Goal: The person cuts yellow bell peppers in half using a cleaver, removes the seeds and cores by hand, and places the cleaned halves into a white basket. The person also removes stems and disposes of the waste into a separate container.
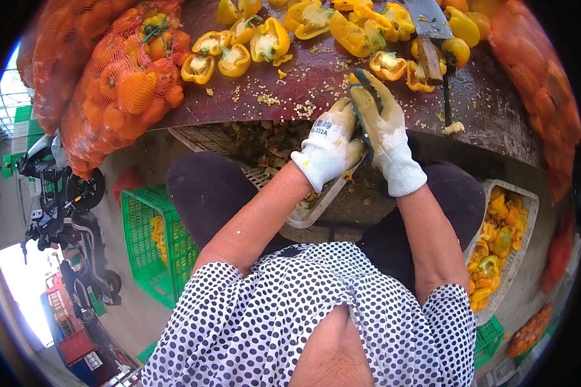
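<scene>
Both my hands wear white knit gloves with stained, coated palms. They meet palm toward palm at the front edge of a dark red table [281, 92]. My left hand [333, 135] touches the inner side of my right; its fingertips are partly hidden. The fingers of my right hand [378, 113] stretch forward and stand slightly apart, with nothing visible held. Just beyond it lies a halved yellow bell pepper [387, 65]. A cleaver [428, 22] rests on peppers at the right, its wooden handle [430, 62] pointing toward me. More cut halves [270, 41] and scattered seeds [304, 107] lie on the tabletop.
Red mesh sacks of peppers [126, 92] [527, 58] flank the table. Below its edge, a crate [310, 220] holds scraps [271, 140]. A green crate [140, 242] stands left; a white crate [525, 242] of cut peppers stands right. Motorbikes [84, 232] are parked far left.
</scene>
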`<state>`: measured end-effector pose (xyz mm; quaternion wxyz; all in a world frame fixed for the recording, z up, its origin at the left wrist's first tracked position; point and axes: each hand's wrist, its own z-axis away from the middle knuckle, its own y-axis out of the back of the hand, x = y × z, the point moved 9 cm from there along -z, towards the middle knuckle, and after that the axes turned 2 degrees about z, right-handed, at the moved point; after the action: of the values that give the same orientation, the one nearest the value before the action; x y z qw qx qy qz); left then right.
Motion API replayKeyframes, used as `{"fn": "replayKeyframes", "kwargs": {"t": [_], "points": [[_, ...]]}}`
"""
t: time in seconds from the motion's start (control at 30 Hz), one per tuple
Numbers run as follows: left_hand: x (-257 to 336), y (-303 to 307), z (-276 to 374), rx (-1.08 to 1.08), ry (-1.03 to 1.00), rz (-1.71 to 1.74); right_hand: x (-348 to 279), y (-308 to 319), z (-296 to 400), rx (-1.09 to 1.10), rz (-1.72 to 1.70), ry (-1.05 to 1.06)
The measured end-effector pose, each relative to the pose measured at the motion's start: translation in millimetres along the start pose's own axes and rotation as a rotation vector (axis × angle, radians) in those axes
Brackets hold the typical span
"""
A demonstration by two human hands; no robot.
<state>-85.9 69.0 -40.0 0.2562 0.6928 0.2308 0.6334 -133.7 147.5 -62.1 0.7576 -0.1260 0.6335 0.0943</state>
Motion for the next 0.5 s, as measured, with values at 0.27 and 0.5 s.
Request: {"fn": "replayKeyframes", "kwargs": {"t": [0.27,0.5], "points": [[-4.2,10.9,3.9,0.132,0.046,0.419,-16.1,-7.8,-0.9,-0.206,-0.141,0.047],[9.6,20.1,-0.9,0.115,-0.01,0.361,-8.1,-3.3,1.2,-0.229,-0.32,-0.036]]}}
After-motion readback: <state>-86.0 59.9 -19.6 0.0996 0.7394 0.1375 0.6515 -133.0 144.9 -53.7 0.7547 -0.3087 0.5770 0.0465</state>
